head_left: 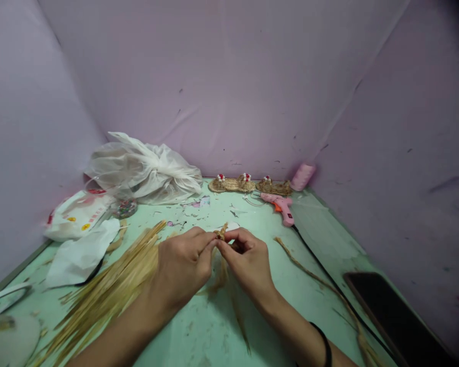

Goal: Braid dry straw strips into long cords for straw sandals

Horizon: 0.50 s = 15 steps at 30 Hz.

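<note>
Likely shaping step on a small golden-brown twist of dried fibre (220, 235)
Left hand (186, 259) and right hand (249, 261) pinch it closed between them, loose tan strands (223, 275) below the grip; the next move likely calls for even tension.

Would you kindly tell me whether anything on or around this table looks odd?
A little: dark scraps litter the green table near the white bag, and small marks stand out on the pale wall. Nothing looks clearly broken.
</note>
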### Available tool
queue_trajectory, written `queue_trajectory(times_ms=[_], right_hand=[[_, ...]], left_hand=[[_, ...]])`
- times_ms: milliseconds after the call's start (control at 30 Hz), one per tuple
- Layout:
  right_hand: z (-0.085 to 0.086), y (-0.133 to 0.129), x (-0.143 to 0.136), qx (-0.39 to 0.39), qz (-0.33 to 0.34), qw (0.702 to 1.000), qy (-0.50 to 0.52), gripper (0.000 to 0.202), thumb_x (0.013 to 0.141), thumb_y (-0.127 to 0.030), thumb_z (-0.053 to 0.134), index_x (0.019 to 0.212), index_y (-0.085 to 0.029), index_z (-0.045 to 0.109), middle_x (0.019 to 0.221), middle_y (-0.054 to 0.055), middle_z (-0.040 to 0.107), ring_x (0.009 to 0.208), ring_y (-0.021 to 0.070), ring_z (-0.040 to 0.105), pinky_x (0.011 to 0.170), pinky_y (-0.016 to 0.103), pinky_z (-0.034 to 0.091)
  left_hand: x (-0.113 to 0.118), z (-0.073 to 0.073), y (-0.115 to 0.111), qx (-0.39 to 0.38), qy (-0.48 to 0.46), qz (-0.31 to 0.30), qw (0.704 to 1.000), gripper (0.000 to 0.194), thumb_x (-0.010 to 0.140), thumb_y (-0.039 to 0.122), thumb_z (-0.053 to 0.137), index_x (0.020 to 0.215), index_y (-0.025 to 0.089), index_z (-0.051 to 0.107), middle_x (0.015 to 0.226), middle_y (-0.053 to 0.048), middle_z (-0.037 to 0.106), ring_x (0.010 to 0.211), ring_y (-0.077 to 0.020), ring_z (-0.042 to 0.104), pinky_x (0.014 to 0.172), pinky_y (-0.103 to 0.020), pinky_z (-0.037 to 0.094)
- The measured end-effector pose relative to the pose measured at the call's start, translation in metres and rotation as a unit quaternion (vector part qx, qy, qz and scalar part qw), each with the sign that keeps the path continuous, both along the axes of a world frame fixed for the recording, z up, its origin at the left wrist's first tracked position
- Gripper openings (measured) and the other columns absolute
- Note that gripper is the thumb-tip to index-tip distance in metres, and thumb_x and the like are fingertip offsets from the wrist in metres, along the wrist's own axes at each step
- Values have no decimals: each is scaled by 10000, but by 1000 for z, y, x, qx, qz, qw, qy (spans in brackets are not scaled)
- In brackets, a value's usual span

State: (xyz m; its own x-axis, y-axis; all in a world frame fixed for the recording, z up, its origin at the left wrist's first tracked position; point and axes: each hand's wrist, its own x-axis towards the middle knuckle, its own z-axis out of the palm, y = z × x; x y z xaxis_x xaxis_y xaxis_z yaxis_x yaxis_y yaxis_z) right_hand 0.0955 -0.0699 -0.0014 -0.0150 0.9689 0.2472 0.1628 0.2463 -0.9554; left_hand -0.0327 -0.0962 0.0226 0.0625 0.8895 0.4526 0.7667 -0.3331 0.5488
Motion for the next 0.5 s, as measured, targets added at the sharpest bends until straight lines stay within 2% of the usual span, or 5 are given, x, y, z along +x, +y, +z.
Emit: queue_trajectory(times_ms=[100,200,400,500], right_hand=[[0,-3,-2,47,18,999,-13,69,674,-227,602,679,-173,646,655,27,596,548,105,493,489,228,380],[2,-4,-4,58,37,998,-3,73,670,-189,594,692,-176,663,667,39,612,562,114,514,486,232,391],[5,-8,-6,35,60,997,17,84,614,-137,594,627,-181,664,647,33,615,507,98,488,432,217,358],[2,-6,-6,-19,71,997,40,73,598,-142,592,621,-167,656,640,31,618,534,105,503,475,224,378]], left_hand=[[2,-1,-1,-3,9,26,1000,220,747,213,470,801,255,678,715,-15,632,648,-125,552,605,-222,403],[0,2,0,-27,11,34,999,211,744,216,467,757,251,675,710,-13,638,656,-134,553,609,-232,403],[-6,11,7,-114,26,39,992,128,667,205,525,683,221,650,680,-8,636,618,-142,541,556,-240,380],[-5,8,8,-82,23,31,996,89,641,169,516,636,187,603,605,-2,587,552,-115,502,513,-222,354]])
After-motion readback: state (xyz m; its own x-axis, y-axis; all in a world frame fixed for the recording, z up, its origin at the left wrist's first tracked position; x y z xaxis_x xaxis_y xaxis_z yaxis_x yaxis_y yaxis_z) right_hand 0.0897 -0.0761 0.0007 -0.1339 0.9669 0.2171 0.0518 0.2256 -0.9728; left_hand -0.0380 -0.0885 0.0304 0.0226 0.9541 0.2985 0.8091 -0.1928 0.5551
